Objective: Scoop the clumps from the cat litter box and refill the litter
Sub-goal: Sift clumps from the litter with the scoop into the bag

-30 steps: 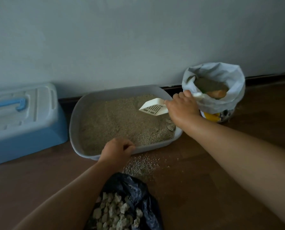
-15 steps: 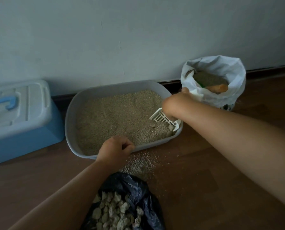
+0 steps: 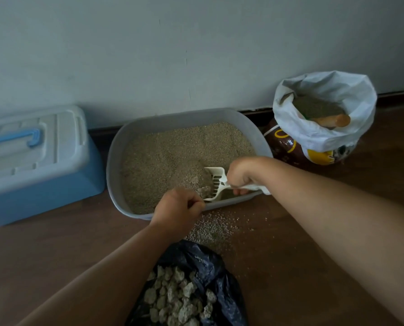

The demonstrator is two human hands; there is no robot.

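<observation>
A grey litter box (image 3: pixel 116 165) full of tan litter stands on the floor against the wall. My right hand (image 3: pixel 242 174) grips the handle of a white slotted scoop (image 3: pixel 216 182), whose blade is dug into the litter near the front right corner, heaped with litter and a grey clump (image 3: pixel 204 191). My left hand (image 3: pixel 177 211) is curled over the box's front rim. A dark blue bag (image 3: pixel 210 267) holding several grey clumps lies just in front of me.
An open white litter bag (image 3: pixel 325 90) with an orange scoop handle (image 3: pixel 332 120) stands right of the box. A blue bin with a white lid (image 3: pixel 36 158) sits to the left. Spilled litter (image 3: pixel 210 229) lies on the wooden floor before the box.
My right hand brought the scoop down from above the litter and pushed it leftward through the front right corner, gathering a heap. My left hand stayed on the rim.
</observation>
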